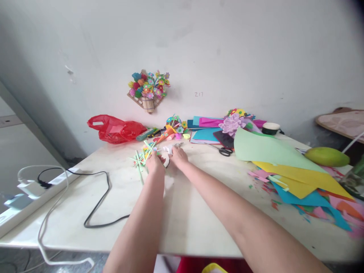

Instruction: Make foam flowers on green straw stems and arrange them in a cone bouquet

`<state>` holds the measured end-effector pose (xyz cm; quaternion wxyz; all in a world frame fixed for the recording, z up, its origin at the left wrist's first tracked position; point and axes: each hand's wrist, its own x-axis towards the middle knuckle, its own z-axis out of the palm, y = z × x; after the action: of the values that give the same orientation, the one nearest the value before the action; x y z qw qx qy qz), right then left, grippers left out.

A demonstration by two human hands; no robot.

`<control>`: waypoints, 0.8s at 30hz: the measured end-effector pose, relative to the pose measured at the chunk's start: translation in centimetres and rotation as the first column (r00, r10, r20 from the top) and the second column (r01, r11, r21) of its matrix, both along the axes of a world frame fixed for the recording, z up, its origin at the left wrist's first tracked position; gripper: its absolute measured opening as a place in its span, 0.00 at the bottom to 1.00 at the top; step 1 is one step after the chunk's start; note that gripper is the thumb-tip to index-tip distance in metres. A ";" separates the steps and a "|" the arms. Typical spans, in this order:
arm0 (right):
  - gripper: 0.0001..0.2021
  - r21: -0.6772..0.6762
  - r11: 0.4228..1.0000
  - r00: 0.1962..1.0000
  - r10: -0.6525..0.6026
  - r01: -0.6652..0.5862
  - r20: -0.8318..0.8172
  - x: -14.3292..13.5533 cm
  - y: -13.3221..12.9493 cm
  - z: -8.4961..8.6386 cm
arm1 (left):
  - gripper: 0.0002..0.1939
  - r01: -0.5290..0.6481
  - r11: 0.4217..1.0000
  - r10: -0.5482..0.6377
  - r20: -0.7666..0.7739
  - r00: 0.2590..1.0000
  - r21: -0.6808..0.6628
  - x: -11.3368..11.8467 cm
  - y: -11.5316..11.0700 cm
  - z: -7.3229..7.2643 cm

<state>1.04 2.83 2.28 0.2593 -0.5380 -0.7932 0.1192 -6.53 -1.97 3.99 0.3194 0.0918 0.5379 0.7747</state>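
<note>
My left hand [155, 162] is over the table with its fingers closed, beside a bunch of pale green paper strips [139, 161]. What it pinches is too small to make out. Close by on the right, my right hand [179, 157] is closed around a white tool with a metal tip that looks like a glue gun [168, 148]. Just beyond both hands, an orange paper cone [166, 134] holds small colourful paper flowers [174, 123].
A black cord [98, 201] runs across the table from the power strip [57, 182]. At the back lie a red plastic bag [116, 129], black scissors [225, 151] and a purple flower [231, 124]. Coloured sheets [273, 151], scraps and a green mango [327, 156] cover the right side.
</note>
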 end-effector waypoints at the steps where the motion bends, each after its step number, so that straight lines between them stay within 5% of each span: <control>1: 0.17 -0.013 1.000 1.000 -0.008 0.008 0.025 -0.5 0.0 0.2 | 0.06 0.041 0.999 -0.042 0.019 0.999 0.016 0.3 -0.2 0.0; 8: 0.18 -0.056 0.998 0.996 -0.015 0.020 0.084 -2.2 1.2 0.9 | 0.07 0.172 0.978 -0.177 0.028 0.984 0.114 1.9 -0.5 0.4; 12: 0.17 -0.081 0.996 0.999 -0.037 0.039 0.027 -1.8 1.5 1.1 | 0.09 0.136 0.977 -0.139 0.008 0.990 0.164 2.0 -0.4 0.3; 18: 0.21 -0.168 0.973 0.949 -0.196 0.157 -0.248 -0.3 2.2 0.5 | 0.09 0.031 0.958 -0.035 0.008 0.999 0.284 2.0 -0.4 1.2; 24: 0.22 -0.186 0.974 0.803 -0.214 0.131 -0.556 2.4 4.4 -1.2 | 0.11 0.091 0.944 -0.049 -0.140 0.989 0.316 0.4 -0.3 2.3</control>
<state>3.45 7.25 1.08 0.4573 -0.5639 -0.6160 0.3056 -6.14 -2.30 6.31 0.2917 0.2122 0.4204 0.8326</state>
